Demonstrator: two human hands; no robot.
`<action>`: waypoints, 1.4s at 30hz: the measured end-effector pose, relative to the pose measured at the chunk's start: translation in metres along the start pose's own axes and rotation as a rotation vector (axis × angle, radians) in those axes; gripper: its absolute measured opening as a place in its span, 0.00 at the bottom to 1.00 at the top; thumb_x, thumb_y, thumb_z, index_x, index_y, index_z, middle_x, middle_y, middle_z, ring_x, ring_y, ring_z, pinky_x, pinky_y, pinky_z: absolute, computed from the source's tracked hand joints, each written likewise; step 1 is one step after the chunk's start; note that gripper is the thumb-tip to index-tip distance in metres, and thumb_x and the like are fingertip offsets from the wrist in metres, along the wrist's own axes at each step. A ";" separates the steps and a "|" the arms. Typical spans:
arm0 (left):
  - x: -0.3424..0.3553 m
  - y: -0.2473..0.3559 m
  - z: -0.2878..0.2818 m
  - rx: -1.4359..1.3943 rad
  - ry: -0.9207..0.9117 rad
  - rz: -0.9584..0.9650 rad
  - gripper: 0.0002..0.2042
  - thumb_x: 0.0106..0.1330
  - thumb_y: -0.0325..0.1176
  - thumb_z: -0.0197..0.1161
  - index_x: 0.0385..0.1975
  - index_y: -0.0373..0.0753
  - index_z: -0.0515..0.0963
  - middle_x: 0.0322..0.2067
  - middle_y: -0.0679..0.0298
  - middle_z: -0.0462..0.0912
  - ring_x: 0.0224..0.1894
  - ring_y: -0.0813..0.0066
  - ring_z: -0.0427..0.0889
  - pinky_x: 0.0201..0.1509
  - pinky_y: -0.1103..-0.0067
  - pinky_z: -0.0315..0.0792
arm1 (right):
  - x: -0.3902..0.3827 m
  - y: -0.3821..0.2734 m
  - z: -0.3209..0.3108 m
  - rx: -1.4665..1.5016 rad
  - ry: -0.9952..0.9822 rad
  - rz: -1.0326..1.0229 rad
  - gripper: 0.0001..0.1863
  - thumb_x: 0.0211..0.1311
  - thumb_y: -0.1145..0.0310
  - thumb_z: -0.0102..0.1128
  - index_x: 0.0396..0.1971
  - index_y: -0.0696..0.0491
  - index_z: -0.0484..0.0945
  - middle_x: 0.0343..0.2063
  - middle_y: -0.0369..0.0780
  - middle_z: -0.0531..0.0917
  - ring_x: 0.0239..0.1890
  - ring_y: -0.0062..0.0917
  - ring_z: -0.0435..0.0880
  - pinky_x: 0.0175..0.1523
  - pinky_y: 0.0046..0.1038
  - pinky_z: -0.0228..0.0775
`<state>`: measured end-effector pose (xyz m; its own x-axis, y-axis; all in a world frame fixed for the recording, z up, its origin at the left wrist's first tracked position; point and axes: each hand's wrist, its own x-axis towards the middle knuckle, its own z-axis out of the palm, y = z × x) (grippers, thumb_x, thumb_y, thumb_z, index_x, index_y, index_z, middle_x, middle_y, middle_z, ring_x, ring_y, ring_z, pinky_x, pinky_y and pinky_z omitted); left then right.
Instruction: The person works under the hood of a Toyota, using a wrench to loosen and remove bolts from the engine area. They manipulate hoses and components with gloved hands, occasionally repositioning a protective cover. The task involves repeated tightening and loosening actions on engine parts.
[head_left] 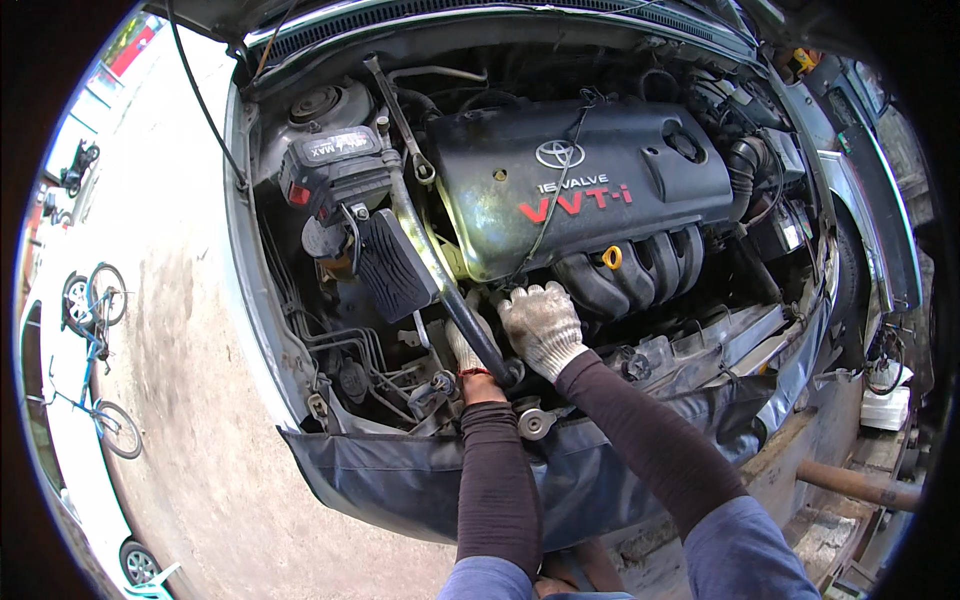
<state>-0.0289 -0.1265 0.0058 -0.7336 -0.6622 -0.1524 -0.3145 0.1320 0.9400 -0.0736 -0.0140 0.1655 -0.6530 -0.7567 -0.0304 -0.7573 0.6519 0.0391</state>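
Observation:
Both my hands wear whitish, soiled knit gloves and reach into the front of an open car engine bay. My right hand [541, 322] is closed, its fingers curled down into the gap at the front edge of the black engine cover [590, 160]; what it grips is hidden. Close beside it, my left hand [469, 340] reaches down behind a long slanting tube [474, 335] that has a black lower end. That tube and the shadow hide its fingers. The black intake runners [630, 275] and a yellow dipstick ring [612, 257] lie just right of my right hand.
A cordless tool with a black battery pack [340, 165] rests left of the engine, above a dark ribbed panel [393, 265]. A long wrench [402, 120] leans near the cover. A dark fender cover [390, 480] drapes the front edge. A radiator cap [537, 424] sits beside my forearms.

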 end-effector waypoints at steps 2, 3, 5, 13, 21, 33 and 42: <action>0.002 -0.003 0.004 -0.194 0.027 -0.047 0.16 0.79 0.34 0.52 0.51 0.29 0.83 0.47 0.45 0.88 0.51 0.51 0.86 0.55 0.65 0.77 | 0.002 0.000 0.004 -0.013 0.058 -0.051 0.08 0.63 0.64 0.61 0.35 0.48 0.87 0.34 0.40 0.87 0.40 0.34 0.88 0.47 0.40 0.74; 0.003 -0.003 0.004 -0.219 0.028 -0.063 0.17 0.79 0.35 0.52 0.51 0.29 0.83 0.48 0.44 0.88 0.52 0.52 0.86 0.55 0.65 0.77 | 0.004 0.000 0.005 -0.016 0.066 -0.063 0.08 0.63 0.64 0.60 0.35 0.48 0.87 0.33 0.40 0.87 0.40 0.34 0.88 0.47 0.40 0.74; 0.006 -0.003 0.004 -0.211 0.002 -0.072 0.17 0.80 0.36 0.52 0.51 0.28 0.83 0.49 0.43 0.88 0.53 0.53 0.86 0.56 0.65 0.76 | 0.011 0.002 0.006 -0.016 0.143 -0.142 0.09 0.63 0.65 0.60 0.34 0.51 0.86 0.32 0.40 0.87 0.39 0.34 0.88 0.46 0.38 0.74; 0.014 0.005 -0.003 -0.251 -0.125 -0.199 0.20 0.81 0.39 0.50 0.53 0.26 0.80 0.49 0.45 0.87 0.51 0.56 0.84 0.56 0.64 0.75 | 0.033 0.017 -0.006 -0.119 0.008 -0.482 0.09 0.62 0.64 0.59 0.29 0.50 0.86 0.31 0.39 0.88 0.39 0.33 0.88 0.49 0.34 0.72; 0.015 0.027 0.000 -0.678 -0.128 -0.326 0.21 0.81 0.39 0.47 0.55 0.28 0.82 0.47 0.52 0.88 0.48 0.62 0.85 0.57 0.70 0.76 | 0.034 0.016 0.010 -0.115 0.124 -0.462 0.08 0.58 0.62 0.60 0.31 0.48 0.85 0.28 0.34 0.84 0.36 0.29 0.85 0.46 0.34 0.70; 0.007 0.031 -0.002 -0.647 -0.070 -0.311 0.19 0.76 0.37 0.59 0.50 0.23 0.82 0.43 0.52 0.88 0.43 0.68 0.81 0.55 0.71 0.75 | 0.028 0.030 0.009 -0.096 0.157 -0.518 0.08 0.63 0.63 0.58 0.33 0.47 0.86 0.31 0.33 0.84 0.40 0.27 0.85 0.53 0.34 0.70; 0.016 0.020 0.004 -0.738 -0.095 -0.309 0.18 0.77 0.37 0.57 0.49 0.24 0.82 0.41 0.54 0.88 0.42 0.68 0.80 0.54 0.72 0.75 | 0.017 0.010 0.016 -0.099 0.258 -0.306 0.07 0.58 0.64 0.59 0.31 0.48 0.84 0.31 0.35 0.82 0.40 0.29 0.83 0.55 0.35 0.68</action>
<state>-0.0491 -0.1317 0.0208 -0.7373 -0.5190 -0.4324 -0.0568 -0.5901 0.8053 -0.0924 -0.0197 0.1490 -0.3646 -0.9105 0.1953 -0.9033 0.3967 0.1631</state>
